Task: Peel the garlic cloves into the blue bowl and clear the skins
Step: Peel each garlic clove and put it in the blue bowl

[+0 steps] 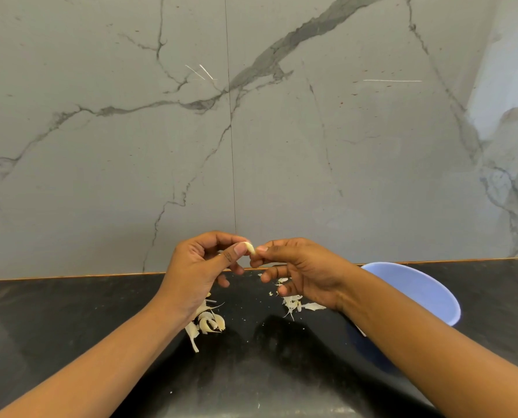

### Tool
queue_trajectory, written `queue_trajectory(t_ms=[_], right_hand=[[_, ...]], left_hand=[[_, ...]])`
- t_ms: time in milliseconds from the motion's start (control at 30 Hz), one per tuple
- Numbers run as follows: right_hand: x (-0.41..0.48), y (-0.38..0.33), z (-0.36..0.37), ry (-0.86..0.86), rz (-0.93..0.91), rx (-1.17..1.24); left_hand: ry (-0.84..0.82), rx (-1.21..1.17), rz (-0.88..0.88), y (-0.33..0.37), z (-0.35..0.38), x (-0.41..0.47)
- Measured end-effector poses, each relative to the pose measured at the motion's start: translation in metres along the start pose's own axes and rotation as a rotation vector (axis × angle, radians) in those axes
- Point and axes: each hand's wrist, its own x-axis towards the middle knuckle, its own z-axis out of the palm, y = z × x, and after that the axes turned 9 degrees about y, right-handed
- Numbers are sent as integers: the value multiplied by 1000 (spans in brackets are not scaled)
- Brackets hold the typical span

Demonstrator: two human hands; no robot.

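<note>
A pale garlic clove (249, 247) is held up above the black counter, between both hands. My left hand (201, 267) pinches it with thumb and fingers from the left. My right hand (300, 273) pinches its right end with thumb and forefinger. The blue bowl (426, 292) stands on the counter to the right, partly hidden behind my right forearm. Unpeeled cloves (211, 322) lie in a small heap under my left wrist. Loose garlic skins (295, 303) are scattered below my right hand.
The black counter (100, 321) runs to a grey marble wall (251, 131) right behind the hands. Small skin crumbs speckle the counter between and in front of my forearms.
</note>
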Motion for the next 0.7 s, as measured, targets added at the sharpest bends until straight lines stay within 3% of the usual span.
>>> queue_trajectory(t_ms=[167, 700], right_hand=[[-1, -3, -2, 116, -206, -126], [2, 3, -1, 158, -415, -442]], left_hand=[[21, 26, -19, 0, 0, 0], [-16, 190, 31, 0, 1, -1]])
